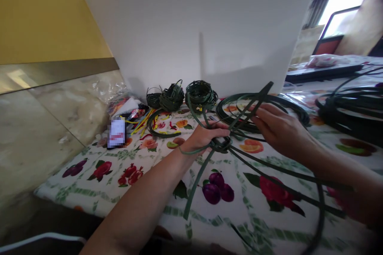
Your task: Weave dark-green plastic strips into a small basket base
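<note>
Left hand [208, 134] clamped on the weave [222, 146] – thumb laid across its upper edge, the rest of that grip partly hidden. And there's the right hand [277, 129], just right of the weave and a little behind it, fingertips closed on a strip [261, 97] that slants up and away; the thumb is out of sight, so how firm the pinch is I cannot tell.

Weave sits low over the cloth [104, 201], strips fanning out all round. One tail [196, 189] drops from the weave toward the near edge; two long ends [291, 173] run off to its right, toward the right forearm.

So which step are we on? Looks like interlacing, early on I'd judge – the middle is small and tight, with plenty of length loose around it. This stage seems to call for a steady left grip, the strip drawn snug against the weave, and those ends kept from crossing – a slack middle could spread.

Behind the weave and to its left, dark baskets [171, 99]; directly behind and to its right, a coil [301, 112]. Yellow strands [146, 122] lie left of the weave, a phone [116, 132] farther left.
</note>
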Tool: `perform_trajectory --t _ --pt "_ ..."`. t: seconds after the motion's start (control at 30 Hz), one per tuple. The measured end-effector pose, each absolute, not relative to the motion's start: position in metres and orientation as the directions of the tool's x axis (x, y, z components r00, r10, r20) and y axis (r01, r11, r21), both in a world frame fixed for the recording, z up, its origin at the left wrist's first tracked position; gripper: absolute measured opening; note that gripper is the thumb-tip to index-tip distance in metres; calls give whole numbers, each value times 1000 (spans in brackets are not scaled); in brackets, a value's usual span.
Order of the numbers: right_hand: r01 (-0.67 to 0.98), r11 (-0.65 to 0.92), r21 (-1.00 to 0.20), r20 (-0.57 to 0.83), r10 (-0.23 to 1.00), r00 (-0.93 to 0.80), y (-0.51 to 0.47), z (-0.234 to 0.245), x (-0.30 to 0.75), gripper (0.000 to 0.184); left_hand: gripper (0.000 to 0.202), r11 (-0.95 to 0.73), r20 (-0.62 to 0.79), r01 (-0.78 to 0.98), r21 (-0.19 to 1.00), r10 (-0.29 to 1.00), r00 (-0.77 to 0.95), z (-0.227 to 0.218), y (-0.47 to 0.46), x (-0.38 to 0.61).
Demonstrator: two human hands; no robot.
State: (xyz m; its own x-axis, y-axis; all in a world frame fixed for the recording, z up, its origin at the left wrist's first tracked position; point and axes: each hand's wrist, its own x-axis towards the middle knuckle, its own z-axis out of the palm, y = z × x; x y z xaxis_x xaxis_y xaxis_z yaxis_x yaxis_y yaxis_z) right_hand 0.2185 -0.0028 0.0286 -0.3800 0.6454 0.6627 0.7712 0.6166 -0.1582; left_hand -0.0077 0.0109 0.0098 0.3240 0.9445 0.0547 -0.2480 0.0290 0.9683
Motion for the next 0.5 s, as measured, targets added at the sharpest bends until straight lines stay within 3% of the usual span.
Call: perform_trajectory --t 0.1,0.23,0.33,0.43,0.5 --pt "761 576 -299 619 724 -304 -8 30 215 33 40 55 36 -266 962 945 324 12 9 -5" --pt "709 503 -494 463 843 -275 -2 29 221 37 43 48 36 -274 960 955 295 12 9 -4" --pt "624 449 -639 267 891 -368 6 25 232 42 41 46 33 -262 964 957 288 12 10 -4" --pt "496 244 -833 6 901 -434 9 22 243 46 32 -8 73 -215 977 953 295 14 8 -4" --pt "448 165 -879 -73 881 -468 6 21 246 47 22 -73 120 -159 985 943 310 16 6 -5"
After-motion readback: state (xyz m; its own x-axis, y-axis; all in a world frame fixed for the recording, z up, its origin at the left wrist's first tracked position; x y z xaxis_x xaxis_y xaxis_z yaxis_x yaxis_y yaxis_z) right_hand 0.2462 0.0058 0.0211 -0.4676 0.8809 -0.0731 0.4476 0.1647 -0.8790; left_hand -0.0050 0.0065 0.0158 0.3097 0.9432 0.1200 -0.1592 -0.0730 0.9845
